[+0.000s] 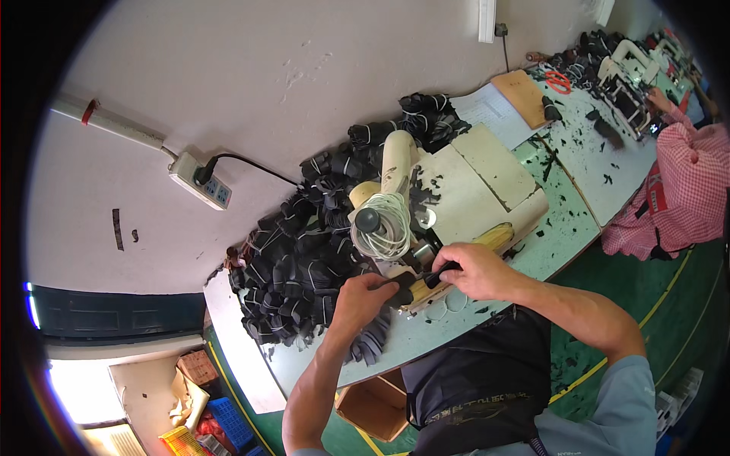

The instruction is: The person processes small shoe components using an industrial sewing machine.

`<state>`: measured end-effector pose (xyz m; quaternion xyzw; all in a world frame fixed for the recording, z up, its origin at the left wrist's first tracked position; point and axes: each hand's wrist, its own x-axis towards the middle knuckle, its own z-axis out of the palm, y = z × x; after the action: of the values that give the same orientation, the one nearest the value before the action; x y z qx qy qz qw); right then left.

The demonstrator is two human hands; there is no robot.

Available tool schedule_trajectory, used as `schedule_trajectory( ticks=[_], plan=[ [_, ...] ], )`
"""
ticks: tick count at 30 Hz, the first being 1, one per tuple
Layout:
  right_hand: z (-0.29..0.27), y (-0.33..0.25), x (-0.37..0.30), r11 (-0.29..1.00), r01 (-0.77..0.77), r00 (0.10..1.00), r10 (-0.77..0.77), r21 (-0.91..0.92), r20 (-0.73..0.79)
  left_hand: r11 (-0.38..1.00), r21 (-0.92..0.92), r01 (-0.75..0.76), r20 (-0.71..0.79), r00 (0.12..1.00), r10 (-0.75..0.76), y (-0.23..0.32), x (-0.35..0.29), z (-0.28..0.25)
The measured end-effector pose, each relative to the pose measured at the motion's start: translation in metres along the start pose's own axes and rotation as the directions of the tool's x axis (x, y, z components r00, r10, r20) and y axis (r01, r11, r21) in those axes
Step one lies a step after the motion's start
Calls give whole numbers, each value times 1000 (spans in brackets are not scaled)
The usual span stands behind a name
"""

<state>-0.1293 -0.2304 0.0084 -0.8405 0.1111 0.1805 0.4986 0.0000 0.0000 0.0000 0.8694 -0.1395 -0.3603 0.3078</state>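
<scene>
At the working end of a cream bench machine (487, 171), both my hands are closed in pinches. My left hand (359, 302) grips a dark fabric piece (401, 287) between thumb and fingers. Just to its right, my right hand (475, 272) pinches a small black fabric piece (439, 275). Whether the two pieces are joined, I cannot tell. White thread or cord (386, 228) lies looped on the machine's front beside a black knob (368, 221). Tied bundles of black fabric pieces (296, 258) are heaped left of the machine. Loose grey-black strips (370, 340) lie near my left wrist.
A cardboard box (372, 410) stands below the table edge (346, 376). Papers and a brown folder (521, 99) lie behind the machine, with red-handled scissors (558, 82) farther right. A co-worker in a checked top (684, 178) sits at another machine. A power strip (199, 181) hangs on the wall.
</scene>
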Motion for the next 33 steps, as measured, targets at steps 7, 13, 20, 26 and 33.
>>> schedule_trajectory(
  ticks=[7, 13, 20, 26, 33],
  plan=[
    [11, 0, 13, 962, 254, 918, -272, -99, -288, 985, -171, -11, 159, 986, 39, 15, 6, 7],
    [-1, -1, 3, 987, 137, 970, -117, 79, -213, 961, -274, 37, 126, 992, -3, -2, 2, -4],
    [15, 4, 14, 931, 359, 876, -360, -66, -321, 988, -148, -33, 23, 999, 37, 13, 6, 8],
    [3, -1, 4, 978, 115, 971, -74, 172, -228, 954, -299, -13, 21, 1000, 20, 5, -1, 4],
    [16, 4, 15, 941, 337, 894, -327, -22, -307, 975, -44, -219, -153, 966, 210, 15, 3, 19]
  ],
)
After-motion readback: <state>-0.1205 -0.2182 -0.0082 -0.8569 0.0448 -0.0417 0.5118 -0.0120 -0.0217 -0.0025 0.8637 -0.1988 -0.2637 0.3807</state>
